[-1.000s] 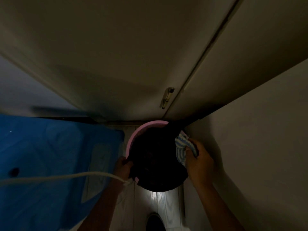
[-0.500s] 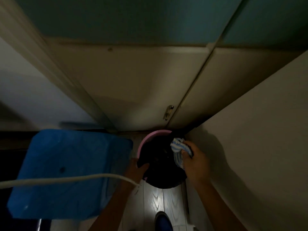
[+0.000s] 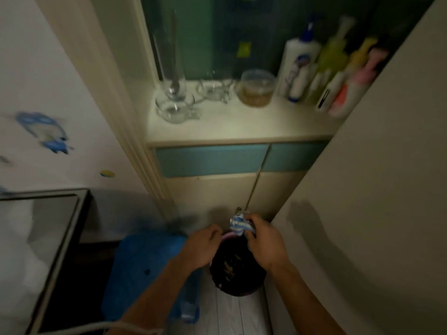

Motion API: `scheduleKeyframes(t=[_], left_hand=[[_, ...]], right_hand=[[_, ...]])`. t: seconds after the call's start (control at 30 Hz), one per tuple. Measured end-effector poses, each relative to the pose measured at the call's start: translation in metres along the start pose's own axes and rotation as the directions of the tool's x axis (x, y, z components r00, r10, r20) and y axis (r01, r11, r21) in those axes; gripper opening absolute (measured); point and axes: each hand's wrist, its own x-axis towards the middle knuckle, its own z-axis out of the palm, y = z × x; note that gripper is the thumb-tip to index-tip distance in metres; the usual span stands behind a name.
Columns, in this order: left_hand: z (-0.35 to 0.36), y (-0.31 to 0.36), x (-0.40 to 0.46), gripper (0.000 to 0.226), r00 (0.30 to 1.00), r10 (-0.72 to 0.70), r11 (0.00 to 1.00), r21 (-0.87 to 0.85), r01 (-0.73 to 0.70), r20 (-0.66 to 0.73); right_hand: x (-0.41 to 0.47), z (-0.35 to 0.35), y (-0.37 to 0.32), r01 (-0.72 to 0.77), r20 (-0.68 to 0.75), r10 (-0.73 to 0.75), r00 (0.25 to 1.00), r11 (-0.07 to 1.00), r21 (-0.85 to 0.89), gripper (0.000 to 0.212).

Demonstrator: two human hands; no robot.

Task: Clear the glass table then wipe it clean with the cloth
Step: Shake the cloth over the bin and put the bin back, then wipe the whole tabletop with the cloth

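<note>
Floor bin (image 3: 238,272), dark liner inside.

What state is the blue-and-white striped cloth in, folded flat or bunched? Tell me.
Bunched. The blue-and-white striped cloth sits crumpled in the right hand, above the dark-lined pink bin.

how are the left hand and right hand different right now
The right hand is closed around a crumpled blue-and-white striped cloth; the left hand holds no cloth and rests at the bin's pink rim. The right hand sits toward the wall side of the bin, the left toward the blue bag. Both are bare and reach down over the dark-lined bin.
</note>
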Motion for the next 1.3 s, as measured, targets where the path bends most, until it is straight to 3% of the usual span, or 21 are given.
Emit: scheduleKeyframes(t=[0.07, 0.13, 0.2, 0.27, 0.37, 0.47, 0.67, 0.73, 0.8, 0.87, 0.93, 1.0, 1.07, 1.13, 1.2, 1.3], left_hand=[[-0.026, 0.046, -0.032, 0.031, 0.99, -0.14, 0.934, -0.329, 0.137, 0.015], [-0.043, 0.078, -0.056, 0.048, 0.96, -0.254, 0.8, -0.534, 0.275, 0.114], [-0.054, 0.101, -0.079, 0.063, 0.948, -0.276, 0.733, -0.603, 0.314, 0.158], [-0.06, 0.121, -0.101, 0.063, 0.947, -0.27, 0.708, -0.631, 0.316, 0.172], [-0.072, 0.149, -0.137, 0.035, 0.966, -0.216, 0.619, -0.746, 0.247, 0.141], [-0.081, 0.162, -0.167, 0.017, 0.989, -0.148, 0.692, -0.717, 0.09, -0.019], [-0.091, 0.168, -0.223, 0.022, 0.945, -0.172, 0.791, -0.611, -0.036, -0.279], [-0.096, 0.171, -0.246, 0.023, 0.925, -0.171, 0.772, -0.629, -0.088, -0.339], [-0.106, 0.171, -0.266, 0.023, 0.919, -0.131, 0.745, -0.649, -0.156, -0.372], [-0.119, 0.178, -0.289, 0.023, 0.919, -0.093, 0.721, -0.663, -0.203, -0.382], [-0.129, 0.18, -0.302, 0.022, 0.925, -0.065, 0.678, -0.696, -0.235, -0.375], [-0.139, 0.181, -0.315, 0.026, 0.928, -0.043, 0.63, -0.731, -0.263, -0.37], [-0.146, 0.18, -0.323, 0.037, 0.933, -0.006, 0.572, -0.766, -0.291, -0.359], [-0.154, 0.177, -0.329, 0.031, 0.936, 0.008, 0.497, -0.811, -0.308, -0.351], [-0.157, 0.176, -0.333, 0.028, 0.946, 0.031, 0.417, -0.856, -0.305, -0.322], [-0.168, 0.167, -0.346, 0.032, 0.956, 0.1, 0.337, -0.895, -0.293, -0.275]], right_hand=[[-0.016, -0.03, -0.03, 0.067, -0.031, -0.068, 0.997, 0.997, -0.043, 0.037], [-0.028, -0.052, -0.053, 0.165, -0.061, -0.17, 0.984, 0.983, -0.077, 0.035], [-0.042, -0.072, -0.074, 0.252, -0.078, -0.258, 0.963, 0.964, -0.085, 0.033], [-0.059, -0.09, -0.093, 0.323, -0.079, -0.331, 0.94, 0.941, -0.099, 0.035], [-0.08, -0.11, -0.116, 0.444, -0.067, -0.453, 0.889, 0.889, -0.114, 0.042], [-0.103, -0.123, -0.132, 0.527, -0.071, -0.531, 0.844, 0.847, -0.067, 0.045], [-0.154, -0.141, -0.156, 0.574, 0.012, -0.576, 0.817, 0.816, 0.07, 0.064], [-0.168, -0.147, -0.167, 0.525, -0.031, -0.529, 0.848, 0.832, 0.179, 0.068], [-0.172, -0.147, -0.173, 0.321, -0.044, -0.328, 0.944, 0.876, 0.36, 0.087], [-0.172, -0.151, -0.184, 0.07, 0.056, -0.113, 0.992, 0.861, 0.504, 0.097], [-0.173, -0.156, -0.195, -0.092, 0.205, -0.037, 0.978, 0.804, 0.587, 0.092], [-0.179, -0.158, -0.209, -0.189, 0.318, -0.045, 0.947, 0.722, 0.665, 0.086], [-0.184, -0.159, -0.223, -0.346, 0.468, -0.073, 0.881, 0.575, 0.741, 0.063], [-0.187, -0.155, -0.238, -0.465, 0.563, -0.11, 0.819, 0.447, 0.764, 0.062], [-0.189, -0.151, -0.247, -0.515, 0.582, -0.128, 0.803, 0.341, 0.786, 0.06], [-0.193, -0.145, -0.269, -0.481, 0.509, -0.177, 0.843, 0.178, 0.859, 0.049]])
